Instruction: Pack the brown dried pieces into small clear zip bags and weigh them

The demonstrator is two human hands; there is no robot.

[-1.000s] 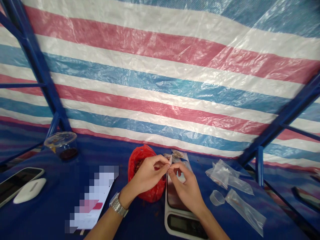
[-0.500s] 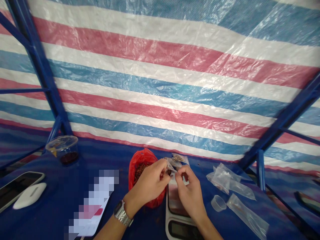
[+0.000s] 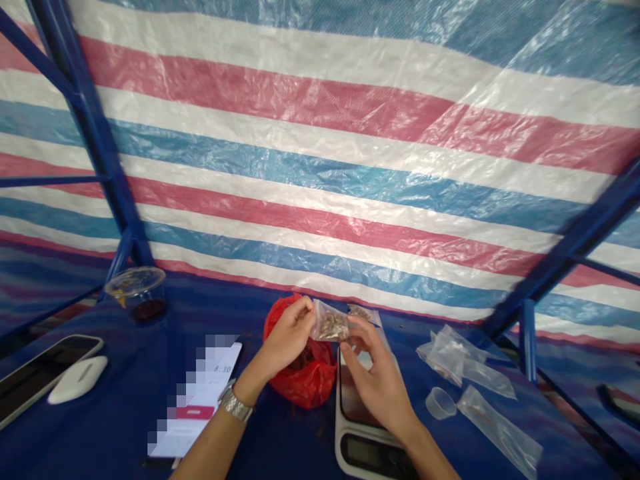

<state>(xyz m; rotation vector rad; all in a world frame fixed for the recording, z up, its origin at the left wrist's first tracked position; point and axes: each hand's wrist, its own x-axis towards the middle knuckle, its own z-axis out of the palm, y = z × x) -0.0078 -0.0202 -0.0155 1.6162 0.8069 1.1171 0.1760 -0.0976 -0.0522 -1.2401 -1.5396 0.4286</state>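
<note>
left hand (image 3: 289, 331) curled shut, pinching a small clear bag of brown pieces (image 3: 330, 322) above a red plastic bag (image 3: 307, 383), right hand (image 3: 374, 381) half open just beside it over a digital kitchen scale (image 3: 367, 453), blurred white slip (image 3: 200, 400) at lower left reading 8:30.

A phone (image 3: 45, 377), white mouse (image 3: 77, 380) and plastic cup (image 3: 136, 292) sit left; clear bags (image 3: 450, 357) and a small cup (image 3: 441, 403) sit right.

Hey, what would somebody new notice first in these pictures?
The big red, white and blue striped tarp fills the upper view, braced by blue steel framing. Lower down, above the blue tabletop, the left hand holds a small clear bag of brown pieces, with the right hand at its edge. Beneath them sit a red plastic bag and a digital scale.
</note>
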